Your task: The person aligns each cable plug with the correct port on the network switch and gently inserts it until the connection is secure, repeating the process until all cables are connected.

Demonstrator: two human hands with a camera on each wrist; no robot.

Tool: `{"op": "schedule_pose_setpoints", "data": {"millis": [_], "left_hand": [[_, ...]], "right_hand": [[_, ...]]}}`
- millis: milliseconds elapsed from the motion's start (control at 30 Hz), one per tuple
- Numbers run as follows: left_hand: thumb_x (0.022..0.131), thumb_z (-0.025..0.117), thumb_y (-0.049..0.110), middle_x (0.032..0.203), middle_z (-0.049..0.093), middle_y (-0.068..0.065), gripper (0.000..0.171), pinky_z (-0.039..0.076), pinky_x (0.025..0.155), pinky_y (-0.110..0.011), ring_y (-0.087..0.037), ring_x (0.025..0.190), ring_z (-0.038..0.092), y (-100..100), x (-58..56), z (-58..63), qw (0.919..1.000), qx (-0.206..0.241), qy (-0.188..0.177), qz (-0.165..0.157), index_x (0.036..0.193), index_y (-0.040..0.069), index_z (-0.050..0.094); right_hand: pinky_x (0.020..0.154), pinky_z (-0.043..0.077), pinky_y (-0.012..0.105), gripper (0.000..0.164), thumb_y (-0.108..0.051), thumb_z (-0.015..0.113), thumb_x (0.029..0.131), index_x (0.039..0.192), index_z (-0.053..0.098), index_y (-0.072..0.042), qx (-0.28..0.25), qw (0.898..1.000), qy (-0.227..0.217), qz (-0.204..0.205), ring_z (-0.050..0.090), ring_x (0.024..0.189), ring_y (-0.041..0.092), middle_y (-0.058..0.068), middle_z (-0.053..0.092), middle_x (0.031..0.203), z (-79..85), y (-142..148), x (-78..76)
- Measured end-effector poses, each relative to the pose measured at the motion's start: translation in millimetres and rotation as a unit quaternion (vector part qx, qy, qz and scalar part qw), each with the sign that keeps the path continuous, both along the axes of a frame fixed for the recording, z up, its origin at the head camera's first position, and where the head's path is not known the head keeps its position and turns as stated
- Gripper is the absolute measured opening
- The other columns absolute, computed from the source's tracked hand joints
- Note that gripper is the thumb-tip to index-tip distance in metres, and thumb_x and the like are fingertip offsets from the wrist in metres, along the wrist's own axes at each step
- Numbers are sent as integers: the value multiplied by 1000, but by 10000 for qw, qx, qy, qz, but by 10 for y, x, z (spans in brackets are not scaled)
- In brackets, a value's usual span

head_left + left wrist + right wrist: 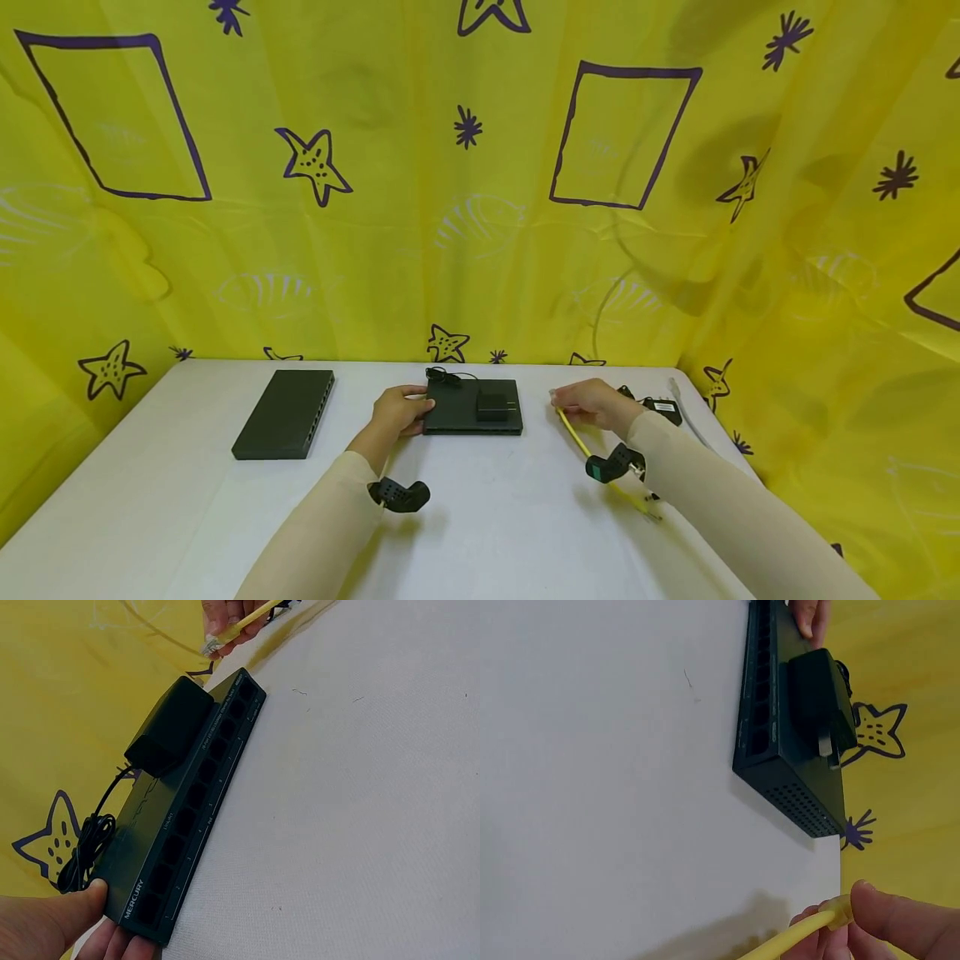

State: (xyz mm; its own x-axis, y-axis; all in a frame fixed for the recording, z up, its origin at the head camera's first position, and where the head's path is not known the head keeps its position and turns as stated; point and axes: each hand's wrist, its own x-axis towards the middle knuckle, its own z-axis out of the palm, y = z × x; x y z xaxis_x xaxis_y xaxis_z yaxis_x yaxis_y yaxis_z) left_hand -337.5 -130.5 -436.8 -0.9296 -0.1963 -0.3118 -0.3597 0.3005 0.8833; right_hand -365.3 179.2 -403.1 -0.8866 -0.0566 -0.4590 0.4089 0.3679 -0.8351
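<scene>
A black network switch [453, 410] sits at the middle back, its row of ports [196, 796] facing the front. My left hand [400, 412] grips its left end, thumb on top and fingers at the underside. On the switch's top lies a black power adapter [815, 694], prongs pointing right, with its bundled cord [91, 847] toward the left hand. Off the switch's right side, my right hand [596, 403] pinches a yellow network cable [576, 435] by its plug end. The clear plug [212, 646] pokes out past the fingertips, apart from the switch.
Another black switch [283, 415] lies at the left of the white table [480, 525]. Beyond my right hand are a black adapter [663, 408] and a grey cable [692, 421]. A yellow patterned curtain [390, 250] stands behind the table and along its right side.
</scene>
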Motion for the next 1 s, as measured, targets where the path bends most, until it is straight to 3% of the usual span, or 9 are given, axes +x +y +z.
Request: {"op": "schedule_pose_setpoints", "data": {"millis": [133,233,633,1000], "left_hand": [[91,71,13,111,66,-17,43,59,63,-24,-15,84,63,-1,-6,-10,10000,-3,12,0,133,7,61],[91,71,13,112,65,-17,43,59,63,-24,-15,84,62,-1,0,-4,10000,16,23,19,133,7,62],[91,71,13,115,65,-18,44,60,65,-24,-16,87,63,5,27,12,10000,24,0,18,133,7,61],[92,69,13,120,63,-20,44,60,65,-24,-17,89,63,-3,43,17,10000,26,70,-57,134,6,60]], "right_hand": [[71,55,23,43,-4,63,95,135,54,8,112,9999,-12,110,56,81,17,17,68,111,17,-28,52],[71,55,24,43,-5,63,95,134,54,9,196,9995,34,241,56,81,17,19,68,113,13,-44,78],[64,50,21,36,0,63,94,128,58,11,-78,9992,10,397,54,73,14,11,70,95,-35,-124,162],[63,52,18,39,2,57,96,131,51,16,-648,9947,-59,791,57,69,9,4,68,83,-50,-185,256]]}}
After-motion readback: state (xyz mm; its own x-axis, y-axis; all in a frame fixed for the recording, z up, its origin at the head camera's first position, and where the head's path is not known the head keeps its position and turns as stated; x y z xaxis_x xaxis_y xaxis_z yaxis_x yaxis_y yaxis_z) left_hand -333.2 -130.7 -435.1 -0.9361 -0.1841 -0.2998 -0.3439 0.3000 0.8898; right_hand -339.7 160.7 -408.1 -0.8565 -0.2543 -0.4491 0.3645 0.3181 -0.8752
